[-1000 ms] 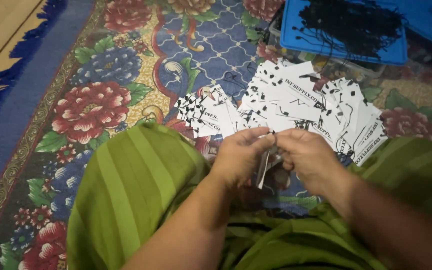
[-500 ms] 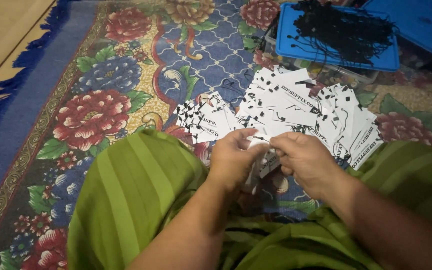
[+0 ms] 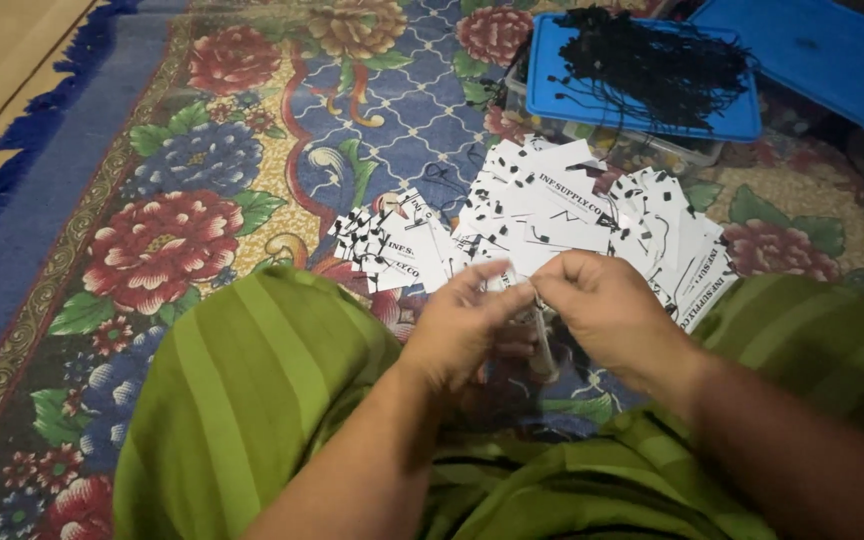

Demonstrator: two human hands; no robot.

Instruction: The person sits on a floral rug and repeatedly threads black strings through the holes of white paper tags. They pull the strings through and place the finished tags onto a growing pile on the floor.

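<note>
My left hand (image 3: 462, 330) and my right hand (image 3: 612, 310) meet over my lap, between knees covered in green striped cloth (image 3: 242, 400). Together they pinch a small white paper tag (image 3: 542, 335) that hangs down between the fingertips. Whether a black string is in the fingers is too small to tell. Just beyond the hands lies a spread pile of white printed tags (image 3: 562, 215) on the flowered carpet (image 3: 182, 180). A smaller heap of tags (image 3: 387, 245) lies to its left.
A blue tray lid (image 3: 572, 95) heaped with black strings (image 3: 652, 60) sits on a clear box at the far right. A second blue lid (image 3: 812, 50) lies behind it. The carpet's blue fringed edge (image 3: 22, 160) meets a tan floor at the left.
The view has tilted so the tag pile and blue tray sit lower in frame. My hands stay together on the tag, raised slightly toward the pile.
</note>
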